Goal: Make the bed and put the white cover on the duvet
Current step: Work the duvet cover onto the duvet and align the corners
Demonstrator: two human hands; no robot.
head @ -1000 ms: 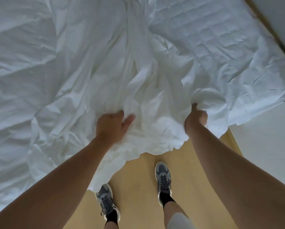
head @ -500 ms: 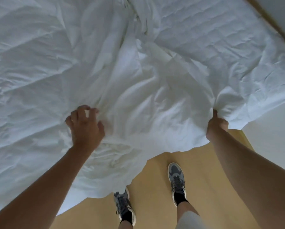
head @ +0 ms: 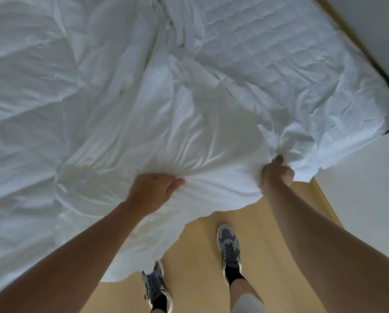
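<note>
**Desk:** What are the fingers doing?

**Field:** The fingers (head: 164, 177) of the left hand (head: 151, 193) are curling over a bunched fold of the white cover (head: 189, 132), and the thumb is pressing in beside them. The right hand (head: 277, 173) is clenching a second gather near the cover's edge, knuckles toward the camera.

**Desk:** And the arms?

**Field:** Both bare forearms are reaching forward, nearly straight. The left is coming in from the lower left and the right from the lower right, with the hands well apart.

**Desk:** Where is the cover lying?

**Field:** It is sprawling crumpled across the bed (head: 324, 75). Its near edge is hanging off above the tan floor (head: 200, 256), over the person's grey shoes (head: 228, 249). A white wall (head: 369, 199) is standing to the right.
</note>
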